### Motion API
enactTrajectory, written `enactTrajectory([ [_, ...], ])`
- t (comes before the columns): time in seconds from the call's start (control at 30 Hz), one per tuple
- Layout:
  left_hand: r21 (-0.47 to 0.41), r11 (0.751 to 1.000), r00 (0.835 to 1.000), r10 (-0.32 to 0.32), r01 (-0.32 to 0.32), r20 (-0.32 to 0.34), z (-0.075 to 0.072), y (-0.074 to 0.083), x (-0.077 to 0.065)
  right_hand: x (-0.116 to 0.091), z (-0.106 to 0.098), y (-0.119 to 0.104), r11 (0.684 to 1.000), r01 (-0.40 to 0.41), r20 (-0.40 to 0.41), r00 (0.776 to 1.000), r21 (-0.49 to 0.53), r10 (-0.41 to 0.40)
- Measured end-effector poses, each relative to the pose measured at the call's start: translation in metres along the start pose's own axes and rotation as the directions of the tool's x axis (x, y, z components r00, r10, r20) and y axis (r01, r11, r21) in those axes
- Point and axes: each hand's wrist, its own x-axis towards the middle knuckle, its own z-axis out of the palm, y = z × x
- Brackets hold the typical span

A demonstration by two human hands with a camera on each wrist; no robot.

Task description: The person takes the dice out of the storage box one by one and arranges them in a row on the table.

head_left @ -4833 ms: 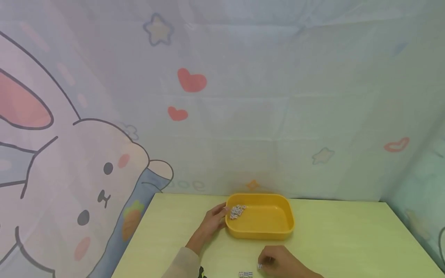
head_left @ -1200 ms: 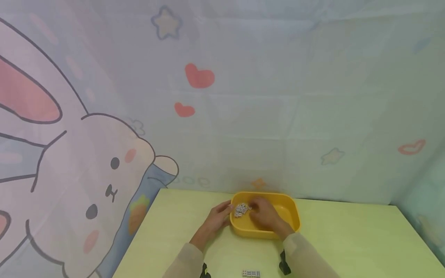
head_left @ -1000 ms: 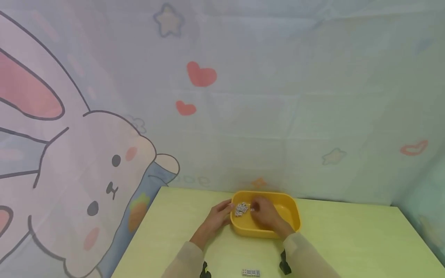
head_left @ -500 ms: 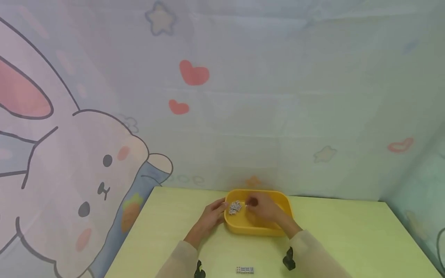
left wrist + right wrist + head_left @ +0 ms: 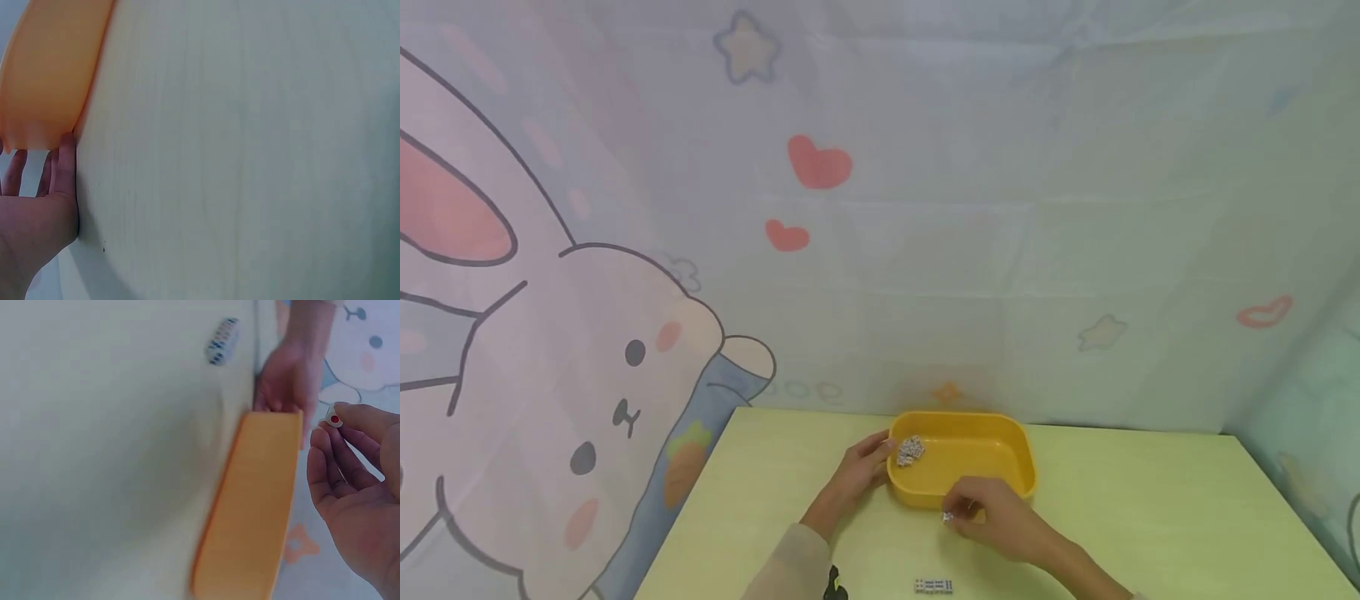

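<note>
My right hand (image 5: 1000, 521) pinches a small white die (image 5: 947, 517) between thumb and fingertips, above the table just in front of the yellow tray (image 5: 962, 500). In the right wrist view, a red dot shows on the pinched die (image 5: 335, 419). My left hand (image 5: 857, 475) touches the tray's left end, its extended fingers (image 5: 66, 165) against the outer wall in the left wrist view. A pile of white dice (image 5: 910, 451) lies inside the tray at its left. Nearer to me, a short row of dice (image 5: 933, 586) stands on the table, side by side.
The light yellow-green table (image 5: 1135, 508) reaches back to a cloth backdrop (image 5: 925, 167) printed with a rabbit, hearts and stars. A black wrist strap piece (image 5: 834, 586) shows beside the left sleeve (image 5: 790, 562).
My right hand has come out of the tray toward me with a die. Since the oldest frame, the row has grown by a die. My left hand has stayed at the tray's left end.
</note>
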Motion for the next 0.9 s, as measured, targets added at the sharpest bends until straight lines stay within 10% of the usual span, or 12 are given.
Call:
enactTrajectory([
  [0.37,0.016,1.0,1.0,0.003,-0.003,0.01,0.0,0.001,0.001,-0.046,0.032,0.029,0.989,-0.14,0.138,0.982,0.047,0.133],
  [0.6,0.01,1.0,1.0,-0.02,0.02,-0.024,-0.001,-0.001,0.002,-0.052,0.044,0.032,0.959,-0.282,0.21,0.94,0.034,0.269],
  [0.9,-0.002,1.0,1.0,-0.025,0.025,-0.018,-0.002,-0.003,0.001,-0.05,0.051,0.034,0.958,-0.287,0.175,0.944,0.022,0.279],
])
